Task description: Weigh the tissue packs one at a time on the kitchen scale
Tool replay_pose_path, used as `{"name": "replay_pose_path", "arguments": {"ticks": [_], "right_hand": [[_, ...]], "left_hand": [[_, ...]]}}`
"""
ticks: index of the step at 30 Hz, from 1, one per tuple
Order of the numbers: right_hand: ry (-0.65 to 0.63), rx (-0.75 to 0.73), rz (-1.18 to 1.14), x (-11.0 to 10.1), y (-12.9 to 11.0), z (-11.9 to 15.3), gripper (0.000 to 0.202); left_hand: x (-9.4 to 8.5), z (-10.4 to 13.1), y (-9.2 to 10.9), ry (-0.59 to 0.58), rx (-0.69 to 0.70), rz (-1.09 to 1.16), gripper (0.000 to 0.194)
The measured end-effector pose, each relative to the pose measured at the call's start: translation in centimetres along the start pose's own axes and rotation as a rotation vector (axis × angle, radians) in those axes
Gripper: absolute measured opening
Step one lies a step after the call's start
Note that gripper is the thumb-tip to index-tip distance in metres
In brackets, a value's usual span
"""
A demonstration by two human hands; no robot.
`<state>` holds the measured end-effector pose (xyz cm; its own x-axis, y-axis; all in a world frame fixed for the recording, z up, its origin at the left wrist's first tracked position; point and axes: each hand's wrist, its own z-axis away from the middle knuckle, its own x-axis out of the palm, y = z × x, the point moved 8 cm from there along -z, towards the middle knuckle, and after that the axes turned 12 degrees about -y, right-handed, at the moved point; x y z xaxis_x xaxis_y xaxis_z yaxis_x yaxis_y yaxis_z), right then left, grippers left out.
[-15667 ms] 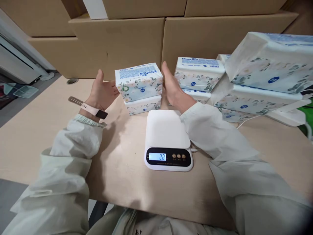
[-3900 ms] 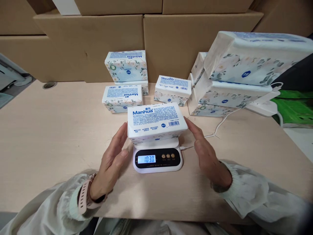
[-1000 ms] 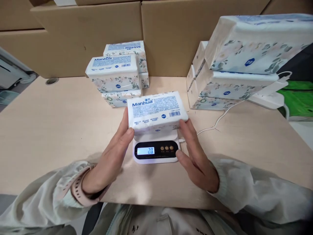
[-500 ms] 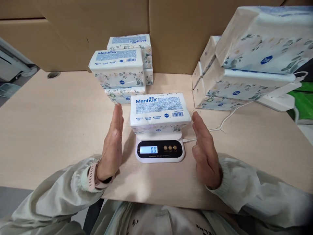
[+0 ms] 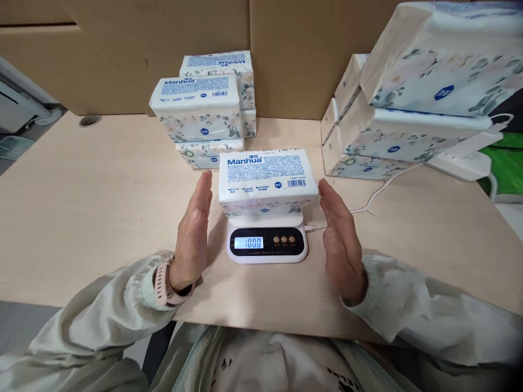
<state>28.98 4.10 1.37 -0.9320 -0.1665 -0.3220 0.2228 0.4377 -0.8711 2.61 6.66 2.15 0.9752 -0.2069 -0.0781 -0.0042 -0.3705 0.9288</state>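
A white pack of tissues (image 5: 267, 182) with blue Manhua print lies flat on a white digital scale (image 5: 267, 257), whose lit display reads 100.0. To the left of the pack my left hand (image 5: 192, 234) is held on edge, fingers straight, a small gap from the pack's side. My right hand (image 5: 341, 242) stands on edge at the right side, fingers stretched; its fingertips are very close to the pack's corner, and whether they touch I cannot tell. Both palms face inward and neither holds anything.
Stacked tissue packs (image 5: 200, 122) stand at the back left. A taller stack of tissue packs (image 5: 408, 133) is at the right. A white cable (image 5: 379, 190) runs from the scale to a white power strip (image 5: 461, 160). Cardboard (image 5: 294, 60) closes off the back.
The scale's display has gone from 0.0 to 100.0. Both hands have moved slightly inward towards the pack. The whole view has shifted up a little.
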Motion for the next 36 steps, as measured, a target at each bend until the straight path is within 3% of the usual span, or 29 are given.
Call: {"name": "replay_pose_path", "arguments": {"ticks": [24, 36], "right_hand": [[-0.011, -0.009, 0.018, 0.0, 0.1, -0.1, 0.063], [-0.02, 0.04, -0.004, 0.1, 0.8, -0.1, 0.063]], "left_hand": [[1.2, -0.8, 0.1, -0.106, -0.048, 0.031, 0.057], [1.3, -0.8, 0.1, -0.103, -0.055, 0.045, 0.052]]}}
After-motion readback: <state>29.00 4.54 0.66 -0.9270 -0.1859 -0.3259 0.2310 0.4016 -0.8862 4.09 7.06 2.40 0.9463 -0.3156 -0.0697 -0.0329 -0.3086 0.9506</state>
